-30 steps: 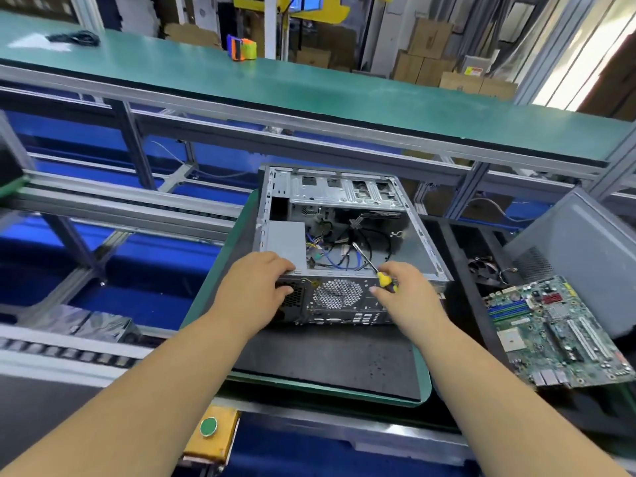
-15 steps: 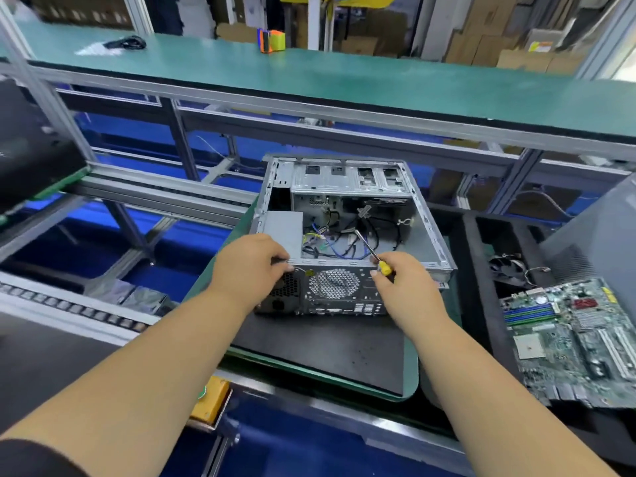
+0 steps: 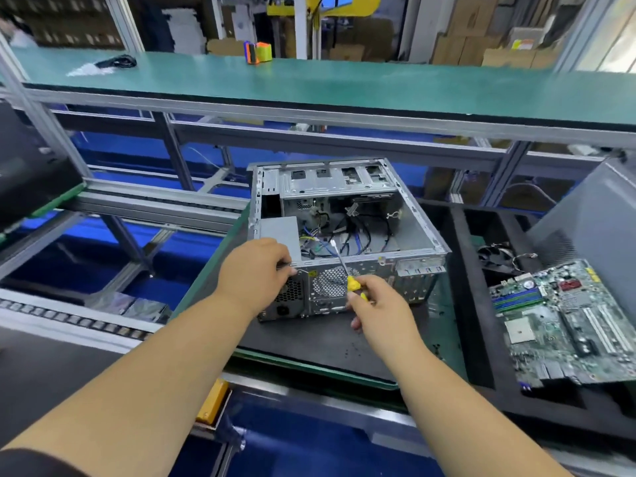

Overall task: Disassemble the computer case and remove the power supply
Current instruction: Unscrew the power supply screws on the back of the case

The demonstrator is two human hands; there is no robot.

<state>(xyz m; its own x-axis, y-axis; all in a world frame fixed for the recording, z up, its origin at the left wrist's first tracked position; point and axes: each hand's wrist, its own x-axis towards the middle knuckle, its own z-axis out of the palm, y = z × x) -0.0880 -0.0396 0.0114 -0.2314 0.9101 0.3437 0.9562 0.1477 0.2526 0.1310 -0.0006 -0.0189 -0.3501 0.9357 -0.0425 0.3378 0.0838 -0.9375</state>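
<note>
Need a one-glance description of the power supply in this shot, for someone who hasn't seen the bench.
Find the open computer case lying on the black mat at the centre of the bench. In its near-left corner, just beyond the left hand, sits the power supply: a plain grey closed box. Everything beside it in the case is loose cables or perforated metal.

Open computer case (image 3: 347,235) lying on its side on a black mat (image 3: 309,342)

The left hand (image 3: 256,271) grips the case's near left corner, over the grey power supply (image 3: 278,230); the right hand (image 3: 382,306), just in front of the case's rear panel, holds a yellow-handled screwdriver (image 3: 349,277) whose shaft angles up over the fan grille; loose cables lie inside the case; a bare motherboard (image 3: 564,321) lies right of the case.
</note>
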